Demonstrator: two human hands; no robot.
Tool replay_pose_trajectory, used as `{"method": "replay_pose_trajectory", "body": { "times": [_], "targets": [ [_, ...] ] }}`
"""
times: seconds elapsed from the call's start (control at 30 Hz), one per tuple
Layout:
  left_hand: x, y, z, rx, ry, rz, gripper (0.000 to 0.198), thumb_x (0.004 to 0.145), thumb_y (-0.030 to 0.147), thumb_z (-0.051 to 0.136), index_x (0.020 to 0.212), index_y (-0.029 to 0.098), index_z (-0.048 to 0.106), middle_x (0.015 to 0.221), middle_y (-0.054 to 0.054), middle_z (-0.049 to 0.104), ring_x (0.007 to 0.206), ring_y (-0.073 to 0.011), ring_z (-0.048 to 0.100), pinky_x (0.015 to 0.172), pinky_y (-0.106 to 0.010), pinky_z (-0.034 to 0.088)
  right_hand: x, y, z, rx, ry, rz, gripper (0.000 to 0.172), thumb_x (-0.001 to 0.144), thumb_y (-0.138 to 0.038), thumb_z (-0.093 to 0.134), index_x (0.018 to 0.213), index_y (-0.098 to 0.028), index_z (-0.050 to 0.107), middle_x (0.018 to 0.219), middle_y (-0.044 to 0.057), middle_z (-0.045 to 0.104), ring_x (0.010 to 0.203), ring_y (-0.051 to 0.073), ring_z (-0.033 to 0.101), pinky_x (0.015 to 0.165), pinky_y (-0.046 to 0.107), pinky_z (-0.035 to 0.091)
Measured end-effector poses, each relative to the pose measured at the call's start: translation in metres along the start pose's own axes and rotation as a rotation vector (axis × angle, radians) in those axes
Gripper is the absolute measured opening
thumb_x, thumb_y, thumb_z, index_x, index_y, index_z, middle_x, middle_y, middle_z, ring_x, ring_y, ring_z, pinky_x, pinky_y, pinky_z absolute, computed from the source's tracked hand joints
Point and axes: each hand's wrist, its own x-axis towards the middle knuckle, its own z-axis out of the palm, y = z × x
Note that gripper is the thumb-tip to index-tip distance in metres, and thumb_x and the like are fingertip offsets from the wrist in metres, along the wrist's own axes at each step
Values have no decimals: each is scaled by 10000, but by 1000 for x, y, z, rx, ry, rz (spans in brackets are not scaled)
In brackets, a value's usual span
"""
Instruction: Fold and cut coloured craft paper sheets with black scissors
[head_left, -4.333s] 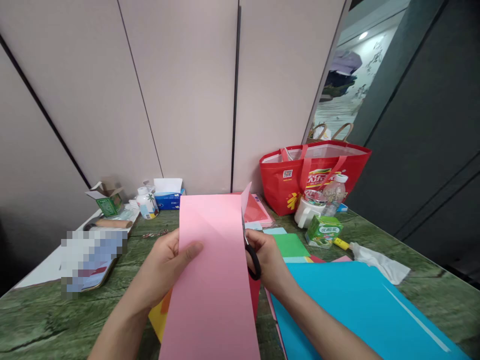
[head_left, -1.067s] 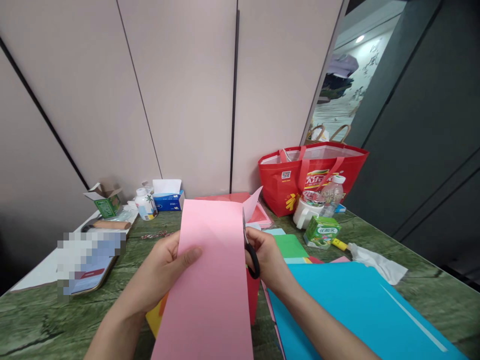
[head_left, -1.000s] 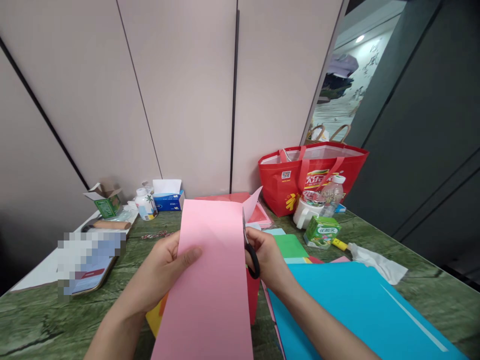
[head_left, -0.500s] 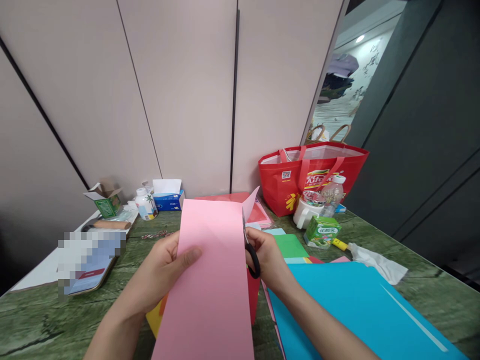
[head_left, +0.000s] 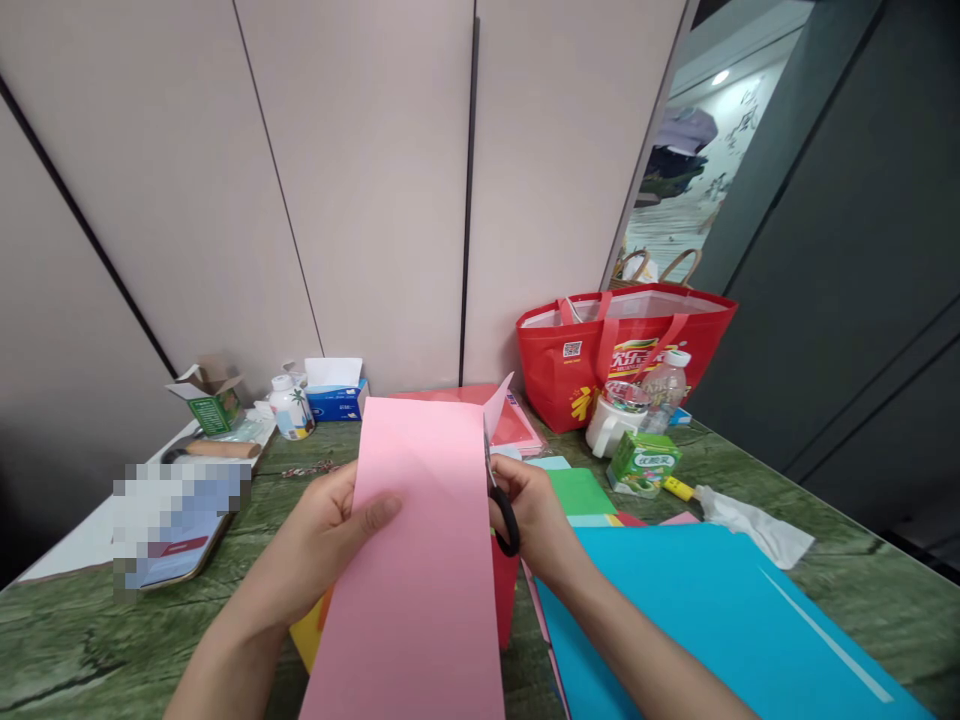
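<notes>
A long sheet of pink paper (head_left: pixel 424 580) stands up in front of me, its lower end running out of view. My left hand (head_left: pixel 341 525) grips its left edge, thumb on the near face and fingers behind. Black-handled scissors (head_left: pixel 505 522) are in my right hand (head_left: pixel 531 505), closed round the handles at the paper's right edge. Their blades point up along that edge, where a narrow pink strip (head_left: pixel 498 402) curls away at the top. Part of the blades is hidden by the paper. Red and yellow sheets show behind the pink paper's lower part.
Blue sheets (head_left: pixel 720 610) lie at right, near a green box (head_left: pixel 645 464), a white mug (head_left: pixel 611 428) and a clear bottle (head_left: pixel 666 395). A red bag (head_left: pixel 555 375) stands behind. At left are a phone (head_left: pixel 180 540), a white bottle (head_left: pixel 292 408) and a tissue box (head_left: pixel 337 400).
Hardly anything differs. The paper and both hands sit very slightly further left in view; the strip and scissors keep nearly the same position against the sheet.
</notes>
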Motion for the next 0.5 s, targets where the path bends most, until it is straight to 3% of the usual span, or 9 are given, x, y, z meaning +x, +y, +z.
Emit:
{"method": "replay_pose_trajectory", "body": {
  "times": [0.5],
  "targets": [
    [-1,-1,-1,-36,-19,10,275,778,347,610,1012,204,593,789,-26,697,627,-159,641,526,-237,503,0,3,-2,-11,-18,-7,104,496,-151,567,570,-161,495,413,-94,363,423,43,293,411,167,242]
  ]
}}
